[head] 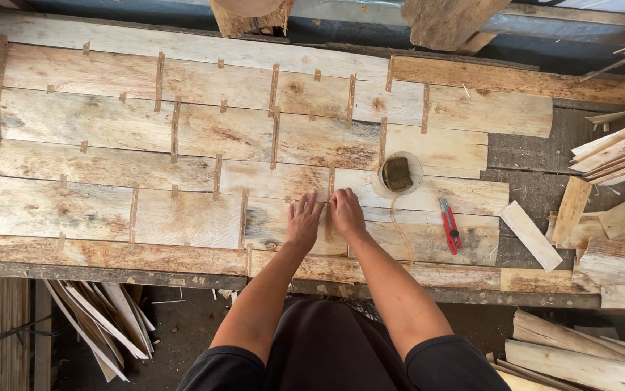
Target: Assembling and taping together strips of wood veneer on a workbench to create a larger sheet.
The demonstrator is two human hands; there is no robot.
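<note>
Veneer sheets [182,159], joined by brown tape strips, lie flat across the table [110,269]. Left hand [303,219] and right hand [346,212] press side by side on one seam near the front edge, fingers extended, gripping nothing. Red cutter [450,226] lies nearby.

A woodworking workshop: thin veneer sheets [182,145] joined with tape strips [159,80] cover a rough workbench [110,269] across the frame's middle, offcut piles [609,156] lie at right, scraps [102,318] litter the dirt floor at lower left.
</note>
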